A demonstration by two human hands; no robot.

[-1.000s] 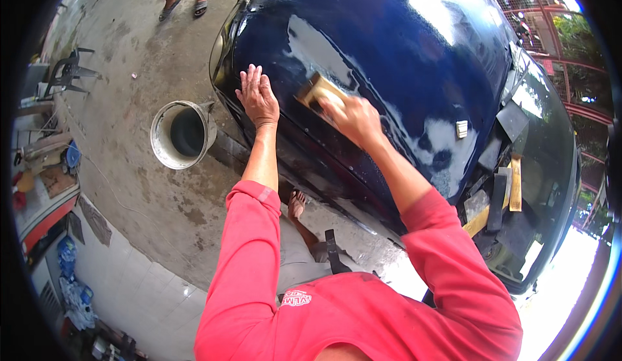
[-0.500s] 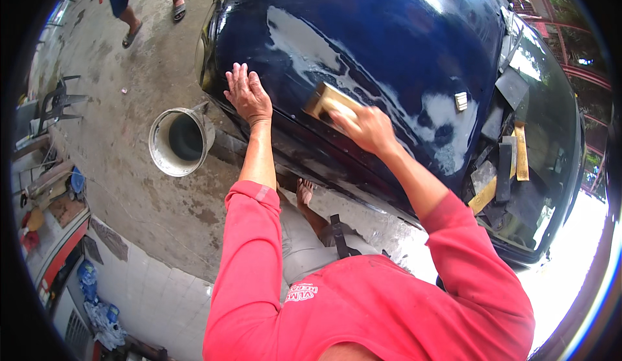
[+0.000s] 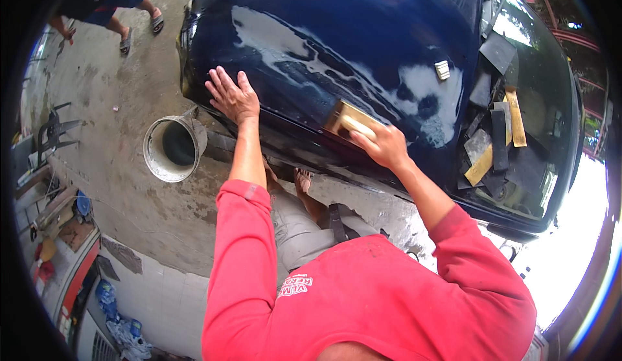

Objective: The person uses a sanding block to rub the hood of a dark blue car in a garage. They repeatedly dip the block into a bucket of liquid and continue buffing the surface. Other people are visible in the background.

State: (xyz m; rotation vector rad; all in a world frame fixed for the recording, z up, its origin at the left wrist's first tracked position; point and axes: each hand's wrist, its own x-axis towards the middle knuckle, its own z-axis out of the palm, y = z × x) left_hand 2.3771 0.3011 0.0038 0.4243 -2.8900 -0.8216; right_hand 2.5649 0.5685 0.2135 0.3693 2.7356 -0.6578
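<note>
A dark blue car hood [image 3: 363,31] with grey-white sanded patches spreads in front of me. My right hand [image 3: 382,146] grips a tan sanding block [image 3: 346,120] with a pale handle, flat against the hood near its side edge. The fingers wrap round the handle and the underside of the block is hidden. My left hand [image 3: 236,99] lies with fingers spread at the hood's front corner and holds nothing. Farther up the hood, a small white ribbed block [image 3: 442,70] rests by a sanded patch.
Sandpaper sheets [image 3: 497,51] and yellowish strips [image 3: 515,116] lie piled at the windshield's base. Below my left hand, a bucket [image 3: 153,150] of dark liquid stands on the concrete floor. Another person [image 3: 120,5] is at the upper left, and a dark plastic chair [image 3: 55,131] is at the left.
My right hand has moved the sanding block to the right and slightly down along the hood's edge. My left hand stays at the front corner. The view has shifted, and the other person has moved left.
</note>
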